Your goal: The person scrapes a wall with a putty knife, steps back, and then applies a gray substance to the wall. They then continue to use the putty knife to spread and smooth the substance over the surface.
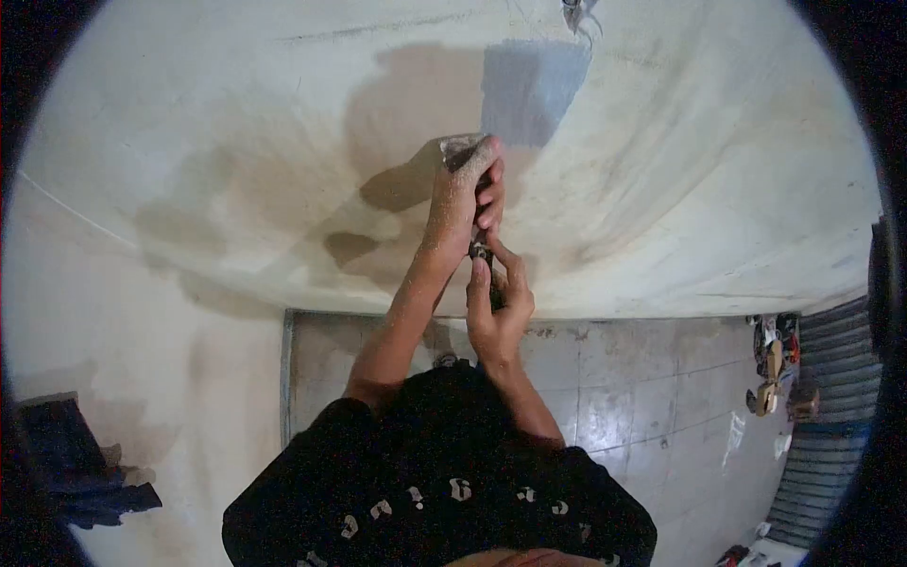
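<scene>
My left hand [461,194], dusted with pale powder, is raised in front of the wall and wrapped round a dark hand tool [481,251]. A dusty greyish end [459,148] sticks out above its knuckles. Just below, my right hand [501,307] closes on the lower part of the same tool, thumb and forefinger on a small metal-looking piece. Fingers cover most of the tool, and I cannot tell its exact kind. Behind the hands, the pale wall [661,198] carries a grey patch [534,90] and their shadows.
A small fixture [572,14] juts from the wall at the top. Tiled floor [614,406] lies below, with assorted items [770,364] at the right beside a ribbed metal shutter [827,416]. Dark cloth [71,463] hangs at the lower left.
</scene>
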`<state>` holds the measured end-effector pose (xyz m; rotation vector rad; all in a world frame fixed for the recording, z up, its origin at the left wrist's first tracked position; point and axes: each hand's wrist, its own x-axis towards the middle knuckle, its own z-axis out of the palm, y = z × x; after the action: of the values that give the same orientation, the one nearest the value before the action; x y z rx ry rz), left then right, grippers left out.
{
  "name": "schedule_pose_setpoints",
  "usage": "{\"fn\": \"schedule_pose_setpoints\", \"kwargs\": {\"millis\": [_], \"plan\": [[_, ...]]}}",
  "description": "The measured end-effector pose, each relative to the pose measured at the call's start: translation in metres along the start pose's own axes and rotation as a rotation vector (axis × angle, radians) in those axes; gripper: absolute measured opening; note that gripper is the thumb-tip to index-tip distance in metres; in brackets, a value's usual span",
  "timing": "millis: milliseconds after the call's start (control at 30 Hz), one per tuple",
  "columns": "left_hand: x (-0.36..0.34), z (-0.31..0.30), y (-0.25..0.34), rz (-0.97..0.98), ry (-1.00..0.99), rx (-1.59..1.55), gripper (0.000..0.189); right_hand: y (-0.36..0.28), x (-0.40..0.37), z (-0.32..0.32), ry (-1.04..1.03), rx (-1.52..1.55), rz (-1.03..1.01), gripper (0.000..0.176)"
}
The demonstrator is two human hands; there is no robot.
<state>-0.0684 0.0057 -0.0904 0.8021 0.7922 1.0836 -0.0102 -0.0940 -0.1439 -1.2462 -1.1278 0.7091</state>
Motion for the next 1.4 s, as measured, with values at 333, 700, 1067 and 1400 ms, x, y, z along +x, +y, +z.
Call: {"fn": "schedule_pose_setpoints", "kwargs": {"millis": [333, 700, 1067, 1400], "plan": [[0.008, 0.003, 0.009, -0.012, 0.026, -0.016, 0.039, -0.003, 0.003, 0.000, 0.007, 0.035, 0.001, 0.031], [0.013, -0.001, 0.013, 0.000, -0.005, -0.013, 0.038, 0.012, 0.003, 0.007, 0.022, 0.011, -0.076, 0.030], [0.011, 0.002, 0.013, 0.082, -0.070, -0.039, 0.039, 0.002, 0.000, 0.003, 0.032, -0.039, -0.063, 0.031], [0.011, -0.007, -0.005, -0.032, -0.018, -0.078, 0.038, 0.023, -0.008, 0.002, 0.039, -0.051, -0.111, 0.032]]}}
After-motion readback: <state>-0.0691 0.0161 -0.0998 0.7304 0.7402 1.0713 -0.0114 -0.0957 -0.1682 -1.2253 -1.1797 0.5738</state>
